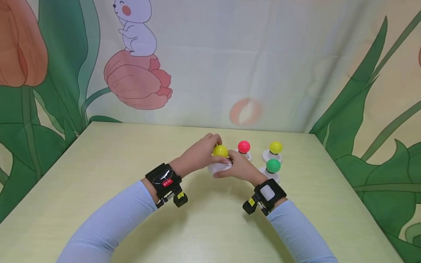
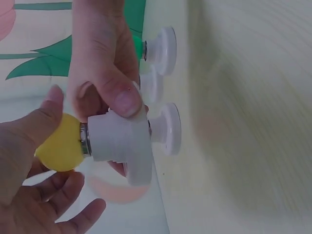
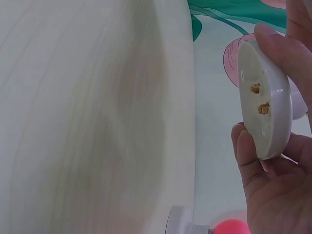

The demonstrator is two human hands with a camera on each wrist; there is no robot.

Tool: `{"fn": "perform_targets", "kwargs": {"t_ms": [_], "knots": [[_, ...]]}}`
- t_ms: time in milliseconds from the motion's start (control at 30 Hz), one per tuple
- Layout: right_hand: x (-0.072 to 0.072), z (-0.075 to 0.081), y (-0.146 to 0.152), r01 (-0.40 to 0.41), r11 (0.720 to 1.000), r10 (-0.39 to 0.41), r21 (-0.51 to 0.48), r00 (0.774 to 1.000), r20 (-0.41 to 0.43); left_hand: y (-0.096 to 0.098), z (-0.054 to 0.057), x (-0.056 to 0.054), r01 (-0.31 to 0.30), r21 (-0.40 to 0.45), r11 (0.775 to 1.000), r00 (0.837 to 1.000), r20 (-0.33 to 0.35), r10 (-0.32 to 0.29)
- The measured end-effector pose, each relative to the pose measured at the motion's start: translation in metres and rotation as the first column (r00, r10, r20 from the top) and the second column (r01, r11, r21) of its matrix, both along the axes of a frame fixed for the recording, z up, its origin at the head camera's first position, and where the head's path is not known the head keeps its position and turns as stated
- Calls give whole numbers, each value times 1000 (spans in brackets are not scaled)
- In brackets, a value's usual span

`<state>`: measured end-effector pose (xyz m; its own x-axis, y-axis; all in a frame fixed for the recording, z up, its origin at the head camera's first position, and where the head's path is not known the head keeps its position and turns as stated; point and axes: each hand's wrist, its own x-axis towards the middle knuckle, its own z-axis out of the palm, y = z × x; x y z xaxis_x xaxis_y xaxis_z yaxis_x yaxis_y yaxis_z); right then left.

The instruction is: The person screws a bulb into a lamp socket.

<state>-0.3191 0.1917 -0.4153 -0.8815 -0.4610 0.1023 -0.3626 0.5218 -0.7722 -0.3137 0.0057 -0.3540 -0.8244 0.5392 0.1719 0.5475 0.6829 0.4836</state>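
Note:
A yellow light bulb [image 1: 220, 151] sits in a white lamp holder [image 2: 119, 139], lifted above the table. My left hand [image 1: 204, 153] holds the bulb between thumb and fingers; in the left wrist view the outer fingers are spread off it. The metal collar [image 2: 85, 139] of the bulb shows at the holder's mouth. With the right hand [image 1: 241, 168] I grip the holder by its round base, thumb on one side and fingers on the other. Its underside [image 3: 253, 105], with two brass terminals [image 3: 263, 108], faces the right wrist camera.
Beyond the right hand, a red bulb [image 1: 244, 147], a yellow bulb [image 1: 276, 147] and a green bulb [image 1: 273, 166] stand upright in white holders on the pale wooden table [image 1: 98, 164]. A printed cloth [image 1: 204, 73] hangs behind the table's far edge.

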Motion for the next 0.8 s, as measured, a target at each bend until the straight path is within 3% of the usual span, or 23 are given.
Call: {"fn": "perform_targets", "kwargs": {"t_ms": [100, 200, 267, 367, 467, 567, 667, 800], "knots": [[-1, -1, 1, 4, 1000, -4, -10, 1000, 13, -4, 2, -1, 90, 41, 995, 996, 19, -91], [-1, -2, 2, 18, 1000, -18, -5, 1000, 24, -8, 5, -2, 179, 44, 983, 981, 66, -181], [-1, -2, 2, 28, 1000, -28, 4, 999, 31, -8, 6, -2, 207, 54, 977, 971, 116, -212], [-1, -1, 2, 28, 999, -28, 23, 999, 24, -6, 6, -1, 147, 47, 988, 977, 146, -152], [-1, 0, 0, 13, 1000, -13, 27, 1000, 7, -1, 5, 1, 13, 35, 999, 995, 100, -16], [-1, 1, -1, 2, 1000, -2, 22, 1000, -11, 2, 3, 3, -86, 5, 996, 995, 43, 85], [0, 1, -1, -4, 1000, 4, 19, 1000, -16, 3, 2, 4, -101, -30, 994, 995, 7, 101], [1, 1, -1, -13, 1000, 13, 3, 1000, -6, 2, 2, 3, -49, -48, 998, 999, -11, 49]]}}
